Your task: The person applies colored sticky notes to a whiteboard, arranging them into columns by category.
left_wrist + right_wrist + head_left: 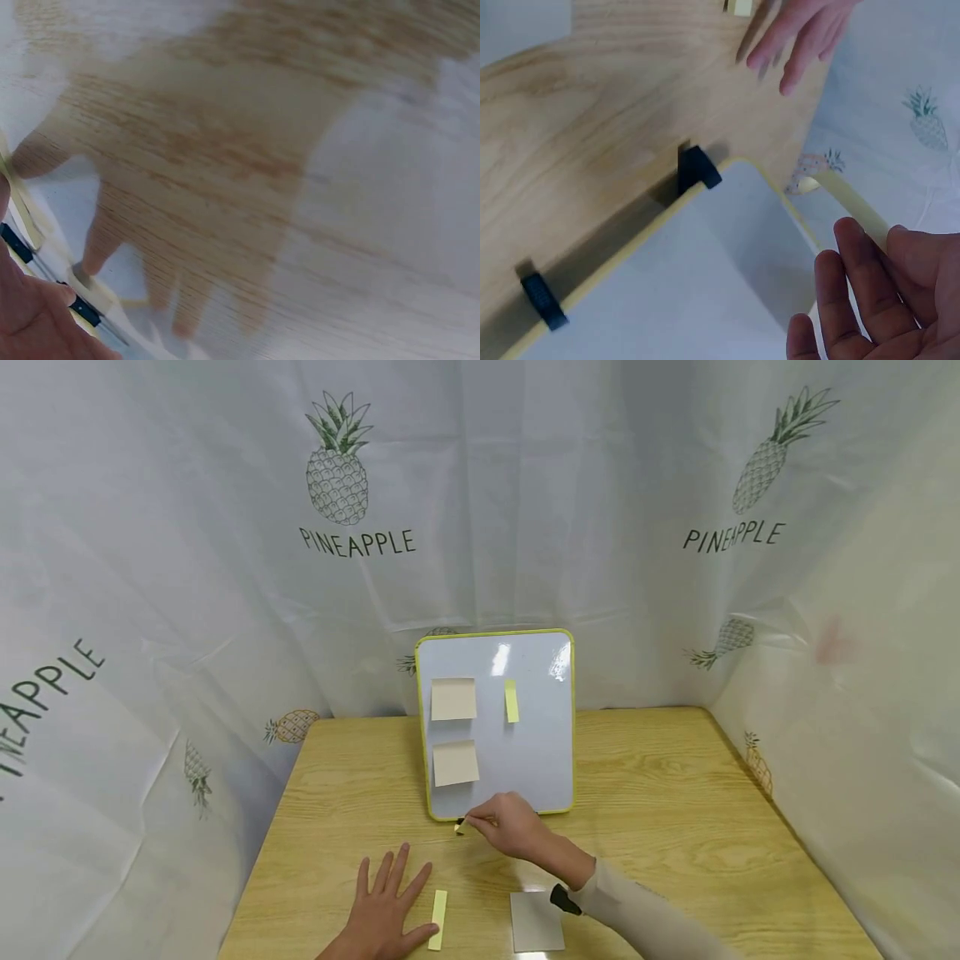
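Note:
My right hand point(510, 825) is in front of the whiteboard's lower edge. In the right wrist view, its thumb and index finger pinch a pale yellow sticky note strip point(853, 204); the other fingers are loosely bent. My left hand point(382, 910) rests on the table with its fingers spread, the thumb at a narrow yellow sticky note pad point(437, 920). The yellow-framed whiteboard point(525, 768) stands upright. On it are an upper beige sticky note point(453, 699), a lower beige sticky note point(455, 763) and a yellow strip point(512, 701).
A square beige note pad point(537, 923) lies on the wooden table point(645, 827), near the right forearm. Black feet point(696, 169) support the whiteboard's bottom edge. A pineapple-print curtain point(525, 527) surrounds the table at the back and sides.

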Demonstrator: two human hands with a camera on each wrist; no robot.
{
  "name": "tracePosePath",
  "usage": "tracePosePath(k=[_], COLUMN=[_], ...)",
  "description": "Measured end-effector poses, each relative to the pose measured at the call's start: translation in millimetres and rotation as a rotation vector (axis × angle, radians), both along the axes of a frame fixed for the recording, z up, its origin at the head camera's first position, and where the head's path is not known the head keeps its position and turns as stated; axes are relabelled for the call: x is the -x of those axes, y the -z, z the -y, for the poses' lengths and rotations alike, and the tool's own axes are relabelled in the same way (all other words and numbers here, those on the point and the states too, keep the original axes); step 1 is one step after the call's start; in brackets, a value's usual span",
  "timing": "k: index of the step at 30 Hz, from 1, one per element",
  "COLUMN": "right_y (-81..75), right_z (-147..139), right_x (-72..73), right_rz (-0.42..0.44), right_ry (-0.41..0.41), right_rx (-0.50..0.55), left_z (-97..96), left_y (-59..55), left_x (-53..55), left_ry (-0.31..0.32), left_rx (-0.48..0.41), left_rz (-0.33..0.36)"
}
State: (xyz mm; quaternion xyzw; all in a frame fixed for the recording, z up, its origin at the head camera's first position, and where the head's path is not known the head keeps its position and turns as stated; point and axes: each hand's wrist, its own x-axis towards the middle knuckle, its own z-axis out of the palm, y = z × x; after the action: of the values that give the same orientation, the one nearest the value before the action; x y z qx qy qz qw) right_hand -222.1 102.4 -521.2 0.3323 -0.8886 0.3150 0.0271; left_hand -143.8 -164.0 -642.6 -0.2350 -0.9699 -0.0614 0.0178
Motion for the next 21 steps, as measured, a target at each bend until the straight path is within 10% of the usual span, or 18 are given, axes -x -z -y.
tracePosePath(k=[10, 21], right_y=[-7.4, 1.3], right_z=[-23, -44], right_x=[10.2, 26.5], right_rz=[-0.391, -0.759], right_ry=[0.074, 0.146], right_rx=[-0.065, -0.071], left_z=[-1.4, 3.6], left_y=[0.6, 1.1], left_x=[1.1, 3.6], left_ry=[0.049, -0.028], left_rx=[-0.048, -0.111], left_rz=[-0.062, -0.080])
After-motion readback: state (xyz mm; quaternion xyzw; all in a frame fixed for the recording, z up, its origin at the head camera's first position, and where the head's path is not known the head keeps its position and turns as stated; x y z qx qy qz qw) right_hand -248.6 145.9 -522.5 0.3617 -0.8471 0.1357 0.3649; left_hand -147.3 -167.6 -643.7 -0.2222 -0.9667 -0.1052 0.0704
